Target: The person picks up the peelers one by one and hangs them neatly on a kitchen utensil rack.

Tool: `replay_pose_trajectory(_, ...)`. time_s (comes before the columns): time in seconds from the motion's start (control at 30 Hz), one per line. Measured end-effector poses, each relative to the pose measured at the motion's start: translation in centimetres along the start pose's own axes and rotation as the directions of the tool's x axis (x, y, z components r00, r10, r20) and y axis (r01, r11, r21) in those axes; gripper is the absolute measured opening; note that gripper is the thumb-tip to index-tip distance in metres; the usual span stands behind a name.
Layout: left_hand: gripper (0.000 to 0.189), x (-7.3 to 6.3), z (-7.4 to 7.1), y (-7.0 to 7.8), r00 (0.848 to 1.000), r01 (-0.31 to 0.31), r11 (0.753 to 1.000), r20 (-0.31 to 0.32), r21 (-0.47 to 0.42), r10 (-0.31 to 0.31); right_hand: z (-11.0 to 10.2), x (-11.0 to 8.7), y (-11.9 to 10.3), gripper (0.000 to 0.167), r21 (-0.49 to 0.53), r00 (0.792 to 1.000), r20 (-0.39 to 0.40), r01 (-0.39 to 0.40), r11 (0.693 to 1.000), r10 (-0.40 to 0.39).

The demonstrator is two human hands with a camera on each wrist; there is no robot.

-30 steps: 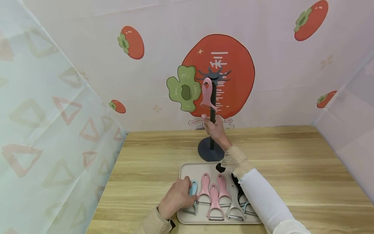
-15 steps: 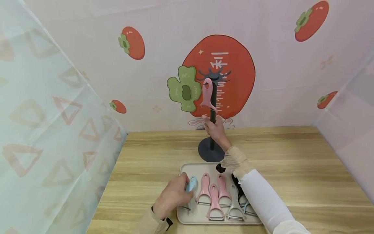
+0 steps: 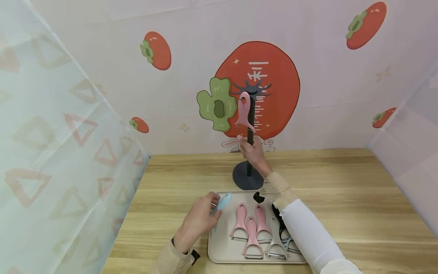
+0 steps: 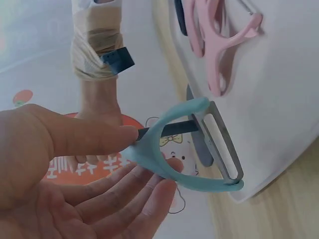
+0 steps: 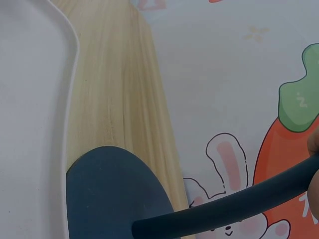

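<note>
Nearest: pale tray [image 3: 220,253] on wood table [image 3: 171,182]. Near rim: front pink peeler [image 3: 251,228] and grey peeler [image 3: 275,234], handles pointing away from person, blade ends twd person. Just behind: two rear pink peelers [image 3: 241,215], [image 3: 261,217], same dir. To R, partly under the sleeve: black peeler [image 3: 282,226] + a second blue peeler [image 3: 289,241], mostly hidden.

L hand [image 3: 198,217]: pinches blue peeler [image 3: 224,201] btwn thumb & fingers. Pos.: lifted, over L side of tray, not touching the others. Long axis diag. in head view: handle tip w/ hole up & to R, away from person; blade end down-L, largely hidden by hand. L wrist view: forked end points R, slightly down; metal blade [image 4: 222,144] spans fork tips, crosswise to long axis.

Beyond tray: round base [image 3: 241,179] of dark stand, pole [image 3: 249,169] upright. R hand [image 3: 253,151] wrapped round pole, abt mid-ht. Hands well apart.

Above R hand: hanging pink peeler [image 3: 244,108] on a hook of stand top [image 3: 251,91]; long axis near vert., hole up, blade end down.

Farthest: wall w/ big red fruit print [image 3: 277,102].
</note>
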State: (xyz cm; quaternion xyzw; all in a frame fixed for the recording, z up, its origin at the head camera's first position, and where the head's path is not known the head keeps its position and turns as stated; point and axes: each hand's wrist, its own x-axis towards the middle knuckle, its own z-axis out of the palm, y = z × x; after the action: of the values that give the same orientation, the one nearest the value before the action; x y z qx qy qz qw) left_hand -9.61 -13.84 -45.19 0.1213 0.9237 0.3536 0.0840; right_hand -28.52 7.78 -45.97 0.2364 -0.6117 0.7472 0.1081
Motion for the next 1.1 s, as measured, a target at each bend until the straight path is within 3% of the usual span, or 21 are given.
replay_pose_trajectory(0.33,0.032,0.6,-1.5,1.1,0.995,-0.069,0.994,-0.081,-0.089,0.062,-0.1,-0.2,-0.2,0.064,0.01,1.0,0.0,-0.018,1.0,0.018)
replay_pose_trajectory(0.53,0.034,1.5,-2.6,2.2,0.982,-0.113,0.986,-0.165,-0.121,0.093,-0.1,-0.1,-0.1,0.064,0.003,1.0,-0.004,0.002,1.0,-0.002)
replay_pose_trajectory(0.83,0.038,2.8,-4.5,3.6,0.925,-0.248,0.962,-0.322,-0.115,0.201,0.0,-0.1,-0.2,0.062,-0.009,1.0,-0.007,-0.028,1.0,0.027)
replay_pose_trajectory(1.1,0.036,4.4,-7.7,4.8,0.868,-0.34,0.927,-0.432,-0.16,0.244,0.0,-0.1,-0.2,0.062,-0.025,1.0,-0.016,-0.019,1.0,0.018)
